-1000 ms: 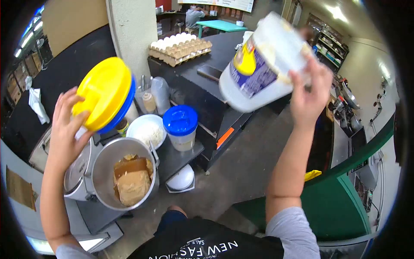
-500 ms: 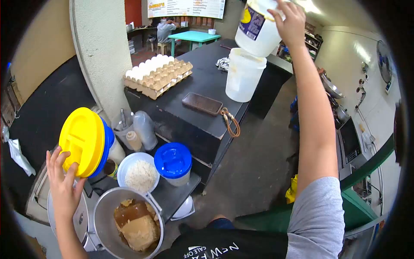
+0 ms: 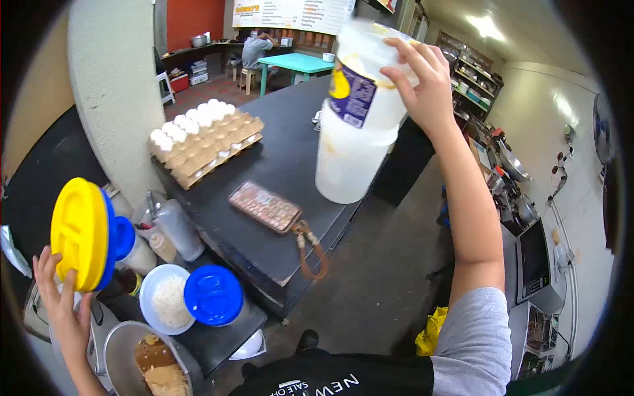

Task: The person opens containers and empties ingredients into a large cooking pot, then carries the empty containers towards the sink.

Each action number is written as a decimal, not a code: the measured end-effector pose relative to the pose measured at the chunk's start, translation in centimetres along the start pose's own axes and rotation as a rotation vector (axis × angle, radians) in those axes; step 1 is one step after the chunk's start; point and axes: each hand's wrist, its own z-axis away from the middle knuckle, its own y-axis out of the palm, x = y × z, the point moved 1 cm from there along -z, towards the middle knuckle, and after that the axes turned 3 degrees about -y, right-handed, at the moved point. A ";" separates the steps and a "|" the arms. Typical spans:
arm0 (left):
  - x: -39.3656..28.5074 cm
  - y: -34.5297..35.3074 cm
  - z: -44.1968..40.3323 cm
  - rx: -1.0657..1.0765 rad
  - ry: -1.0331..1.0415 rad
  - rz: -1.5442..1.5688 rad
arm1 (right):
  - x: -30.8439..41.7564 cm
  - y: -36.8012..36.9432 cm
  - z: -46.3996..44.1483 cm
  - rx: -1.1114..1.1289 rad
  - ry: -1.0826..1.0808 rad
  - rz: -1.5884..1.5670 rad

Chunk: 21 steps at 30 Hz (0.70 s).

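Observation:
My left hand (image 3: 63, 310) grips a yellow lid (image 3: 78, 231) together with a blue lid (image 3: 107, 247) behind it, both tilted up on edge. My right hand (image 3: 422, 76) is closed on the rim of a white plastic tub (image 3: 383, 99) with a purple and yellow label. That tub's lower end is at the mouth of a second white tub (image 3: 350, 165), which stands on the black counter. Below my left hand, a metal pot (image 3: 119, 350) holds a brown block and dark syrupy matter (image 3: 162, 373). Beside it are a bowl of white grains or powder (image 3: 170, 300) and a blue-lidded container (image 3: 213, 295).
On the black counter (image 3: 277, 152) lie a tray of eggs (image 3: 205, 135) and a phone (image 3: 264, 206) with a brown strap. Squeeze bottles (image 3: 178, 231) stand by the pillar (image 3: 109, 99). A person (image 3: 256, 51) sits at the back near a turquoise table (image 3: 297, 61).
My right hand has lowered the labelled tub onto the mouth of the second tub. The view has turned to the right. My left hand still holds the lids.

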 end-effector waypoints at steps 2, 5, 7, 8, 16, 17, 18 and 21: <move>-1.6 0.3 -0.5 -0.018 -0.026 -0.013 | -1.1 0.2 1.3 0.024 0.029 -0.031; -3.7 0.4 -1.5 -0.025 -0.021 -0.034 | -3.1 1.3 3.1 0.026 0.056 -0.094; -5.1 1.1 -1.8 -0.030 -0.049 -0.019 | -3.3 1.5 3.8 0.034 0.024 -0.098; -5.6 1.5 -2.2 -0.032 -0.061 -0.011 | -3.1 1.2 4.1 0.038 0.008 -0.100; -6.4 5.8 -5.6 -0.101 0.017 0.150 | -0.9 0.7 6.1 0.321 -0.040 -0.096; -6.4 6.5 -6.0 -0.120 0.048 0.150 | -0.5 0.8 6.1 0.377 -0.058 -0.107; -6.6 7.0 -6.5 -0.129 0.058 0.177 | -0.2 0.9 6.2 0.386 -0.048 -0.080; -7.7 7.7 -7.6 -0.089 0.046 0.183 | 0.2 1.3 6.1 0.413 -0.053 -0.075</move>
